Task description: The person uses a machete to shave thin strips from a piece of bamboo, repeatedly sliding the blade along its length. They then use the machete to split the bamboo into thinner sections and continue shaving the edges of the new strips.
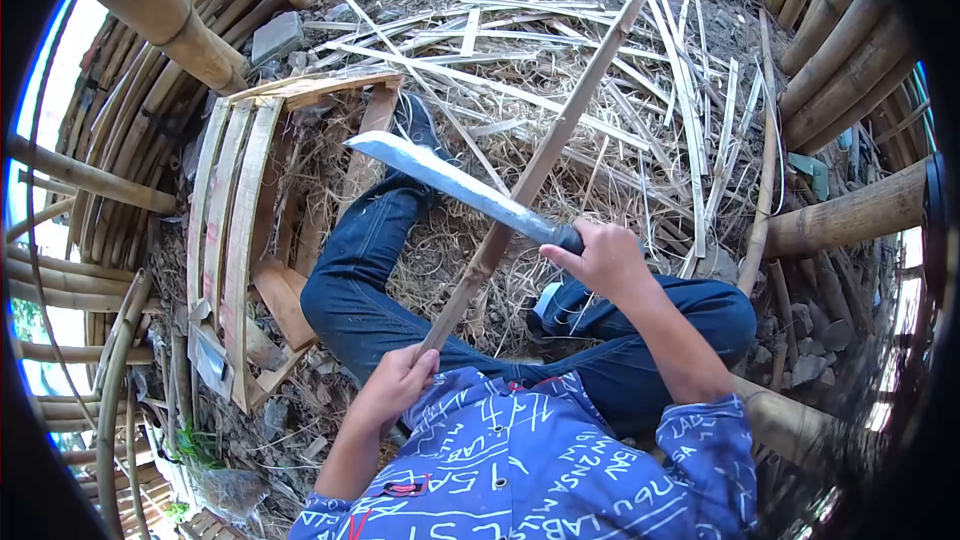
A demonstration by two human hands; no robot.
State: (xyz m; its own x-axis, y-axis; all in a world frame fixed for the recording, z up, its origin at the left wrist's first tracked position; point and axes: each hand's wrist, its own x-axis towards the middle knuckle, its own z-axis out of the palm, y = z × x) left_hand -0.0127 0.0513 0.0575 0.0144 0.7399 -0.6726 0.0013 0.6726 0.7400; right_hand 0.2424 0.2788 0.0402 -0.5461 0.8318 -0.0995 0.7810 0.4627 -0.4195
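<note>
My right hand [602, 252] is closed around the dark handle of a large machete [455, 183]. The curved blade points to the upper left and crosses over a long bamboo strip [548, 152]. The lower end of that strip is in my closed left hand [402, 378], near my lap. From there it slants up and to the right, past the blade, to the top of the frame. Whether blade and strip touch, I cannot tell. My legs [375, 245] in blue jeans are bent on the ground on both sides of the strip.
A slatted wooden crate [232, 230] stands at the left. Thin split strips [480, 80] and shavings litter the ground ahead. Thick bamboo poles [850, 208] reach in at right and upper left [165, 15]. A grey block [277, 37] lies behind the crate.
</note>
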